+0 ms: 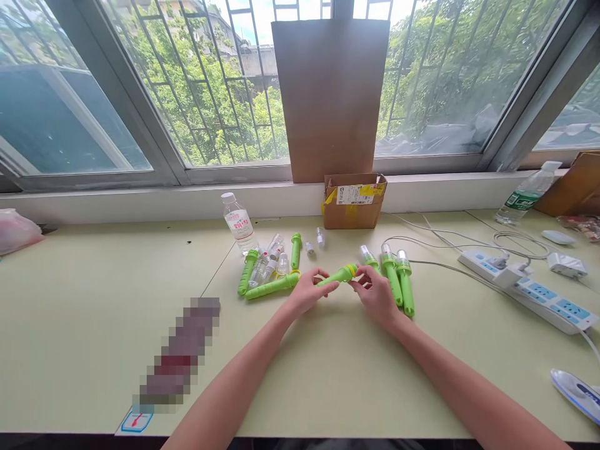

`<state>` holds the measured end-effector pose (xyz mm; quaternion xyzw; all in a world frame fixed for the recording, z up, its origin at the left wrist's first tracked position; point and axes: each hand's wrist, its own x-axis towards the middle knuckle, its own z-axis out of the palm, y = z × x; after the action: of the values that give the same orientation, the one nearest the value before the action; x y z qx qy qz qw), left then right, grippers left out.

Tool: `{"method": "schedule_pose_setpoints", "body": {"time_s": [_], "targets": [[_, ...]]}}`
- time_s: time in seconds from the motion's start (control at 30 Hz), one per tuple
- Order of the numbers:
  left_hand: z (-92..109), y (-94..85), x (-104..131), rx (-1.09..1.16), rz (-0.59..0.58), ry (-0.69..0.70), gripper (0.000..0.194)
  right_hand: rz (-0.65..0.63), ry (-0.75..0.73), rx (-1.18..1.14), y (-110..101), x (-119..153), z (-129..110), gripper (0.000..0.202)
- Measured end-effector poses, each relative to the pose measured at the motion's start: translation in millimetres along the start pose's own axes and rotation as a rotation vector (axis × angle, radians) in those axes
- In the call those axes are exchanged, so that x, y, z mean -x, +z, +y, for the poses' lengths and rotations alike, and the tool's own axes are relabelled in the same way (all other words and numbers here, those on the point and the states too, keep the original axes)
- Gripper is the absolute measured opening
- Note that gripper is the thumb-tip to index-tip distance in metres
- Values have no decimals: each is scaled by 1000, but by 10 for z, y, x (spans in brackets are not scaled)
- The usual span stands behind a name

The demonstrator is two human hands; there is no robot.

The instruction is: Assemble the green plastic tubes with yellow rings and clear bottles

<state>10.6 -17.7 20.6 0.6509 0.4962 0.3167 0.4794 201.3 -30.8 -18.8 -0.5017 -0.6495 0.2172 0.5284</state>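
Between my hands, a green plastic tube [338, 275] with a yellow ring at its wider end is held just above the table. My left hand [308, 291] is closed around its narrow end. The fingers of my right hand [374, 295] pinch at the ringed end, partly hiding it. Beside my right hand lie several green tubes with clear caps, one of them a capped tube [405, 284]. Left of my left hand, loose pieces lie together: a long green tube [272, 287], a shorter green tube [247, 273], an upright-looking green tube [295, 251] and clear plastic caps [282, 264].
A water bottle [240, 225] stands behind the loose pieces. A small cardboard box [352, 212] sits by the window sill. To the right are a power strip [529, 294], cables and another bottle [527, 194]. A blurred-out object [180, 356] lies front left.
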Motion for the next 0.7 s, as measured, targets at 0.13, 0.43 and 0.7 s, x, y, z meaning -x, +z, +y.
{"method": "schedule_pose_setpoints", "body": {"time_s": [0.13, 0.43, 0.7], "targets": [[-27, 35, -12, -4, 107, 148, 34, 18, 4, -11, 0, -1, 0, 25], [2, 82, 24, -2, -2, -18, 39, -15, 4, 37, 20, -10, 15, 25], [-32, 58, -7, -38, -41, 0, 40, 1, 6, 17, 17, 3, -2, 20]]}}
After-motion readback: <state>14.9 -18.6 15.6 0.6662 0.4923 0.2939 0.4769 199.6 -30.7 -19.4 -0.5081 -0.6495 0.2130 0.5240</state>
